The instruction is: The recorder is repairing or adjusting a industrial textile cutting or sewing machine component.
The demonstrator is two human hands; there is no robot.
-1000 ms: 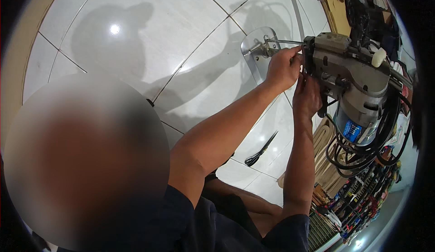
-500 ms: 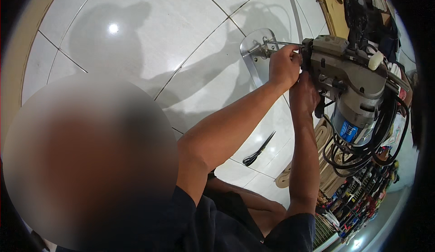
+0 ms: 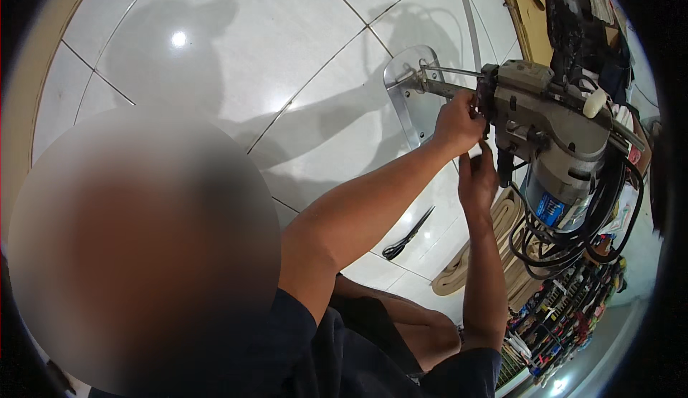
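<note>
Machine (image 3: 555,129) lying on white tile floor (image 3: 287,54), left hand (image 3: 459,122) pinching its front, right hand (image 3: 478,179) beneath, fingers straight and touching it, scissors (image 3: 408,235) nearby.

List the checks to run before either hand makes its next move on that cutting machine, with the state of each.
1. Left hand gripping at the head of the cutting machine: ok, fingers closed against it.
2. Right hand in contact just below: ok, fingertips reach up to the machine's underside.
3. What the fingers pinch: cannot tell, too small and hidden.
4. Polished base plate free: ok, nothing rests on it.
5. Black cables away from both hands: ok, they hang looped below the motor.
6. Scissors out of the way: ok, lying on the white tiled floor, apart from both arms.
</note>
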